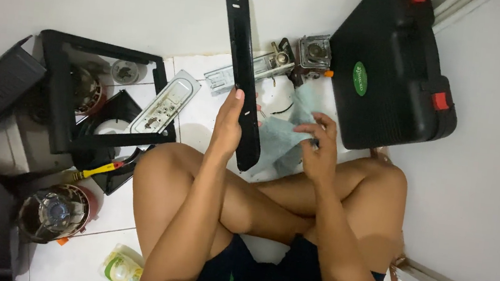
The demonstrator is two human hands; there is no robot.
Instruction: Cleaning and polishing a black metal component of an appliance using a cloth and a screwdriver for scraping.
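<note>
My left hand [228, 125] grips a long, narrow black plastic panel [240, 51] near its lower end and holds it upright in front of me. My right hand [318, 145] pinches a crumpled light blue cloth [275, 140] just to the right of the panel. The cloth hangs between my two hands, close to the panel's lower part. I sit cross-legged on a white tiled floor [201, 100], my knees below both hands.
A black hard case [390, 68] with red latches leans at the right wall. A black frame [67, 94], a white switch panel [165, 102], a yellow-handled screwdriver [96, 171], metal parts [310, 53], a round motor part [55, 212] and a small bottle [121, 267] lie on the floor.
</note>
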